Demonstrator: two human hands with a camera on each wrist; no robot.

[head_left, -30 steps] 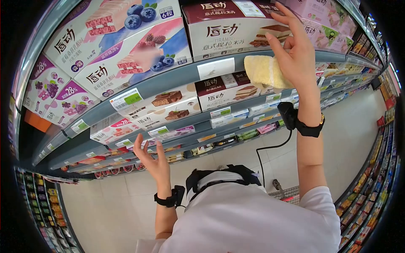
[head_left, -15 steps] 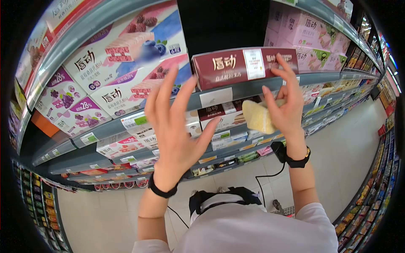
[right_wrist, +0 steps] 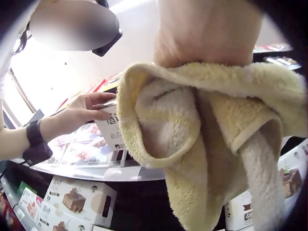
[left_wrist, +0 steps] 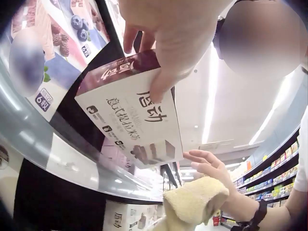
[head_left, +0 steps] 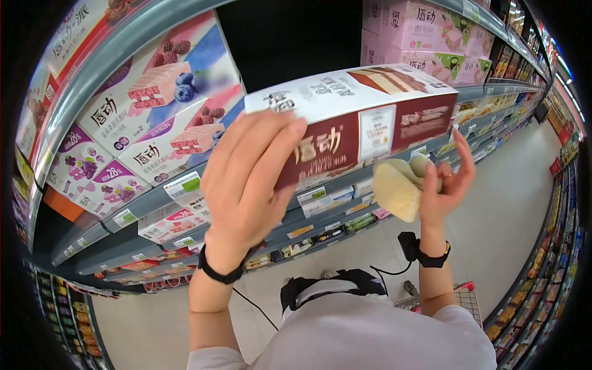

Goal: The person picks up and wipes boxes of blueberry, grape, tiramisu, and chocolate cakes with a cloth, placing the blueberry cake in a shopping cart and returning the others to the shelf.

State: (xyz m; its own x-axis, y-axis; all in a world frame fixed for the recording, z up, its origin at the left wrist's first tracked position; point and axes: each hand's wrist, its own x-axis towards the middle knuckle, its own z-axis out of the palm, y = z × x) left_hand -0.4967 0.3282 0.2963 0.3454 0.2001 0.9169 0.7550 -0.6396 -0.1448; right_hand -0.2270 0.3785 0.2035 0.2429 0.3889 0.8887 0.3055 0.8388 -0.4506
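Observation:
My left hand (head_left: 243, 166) grips the left end of a maroon-and-white tiramisu cake box (head_left: 376, 132), thumb on one face and fingers over another. The box is tilted in front of the upper shelf; the left wrist view shows its white printed front (left_wrist: 130, 120). At the box's right end is my right hand (head_left: 447, 185), its index finger extended close to the corner. That hand also holds a folded yellow towel (head_left: 398, 188) against the palm. In the right wrist view the towel (right_wrist: 192, 120) hides most of the right fingers.
Blueberry cake boxes (head_left: 160, 92) are stacked left of a dark shelf gap (head_left: 296, 43), with pink boxes (head_left: 425, 31) on its right. A metal shelf edge (left_wrist: 72, 168) runs below. Lower shelves hold more packages. A wire cart (head_left: 465, 302) stands on the floor at right.
My left hand has come up from low on the left and taken hold of the box's left end. The box has left its place and tilted. My right hand has lowered with the towel.

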